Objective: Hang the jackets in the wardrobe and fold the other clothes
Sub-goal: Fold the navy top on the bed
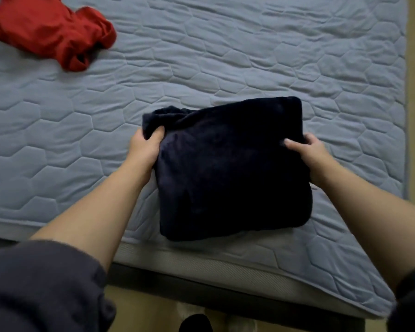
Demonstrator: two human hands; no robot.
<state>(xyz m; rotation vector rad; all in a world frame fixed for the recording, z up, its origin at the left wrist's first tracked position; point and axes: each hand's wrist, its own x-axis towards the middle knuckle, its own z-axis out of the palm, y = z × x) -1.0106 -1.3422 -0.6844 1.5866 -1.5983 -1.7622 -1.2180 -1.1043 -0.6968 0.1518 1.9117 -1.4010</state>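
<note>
Bundle of folded navy plush fabric (228, 168) lies between both hands on quilted grey-blue mattress (249, 56); long axis runs away from the person. Left hand (145, 146) pinches far-left corner; right hand (308, 149) grips right edge; both equally near.

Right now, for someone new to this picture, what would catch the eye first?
Probably the folded dark navy garment near the front edge of the blue quilted mattress, gripped at its sides by the left hand and the right hand. Next, the crumpled red garment at the far left.
</note>
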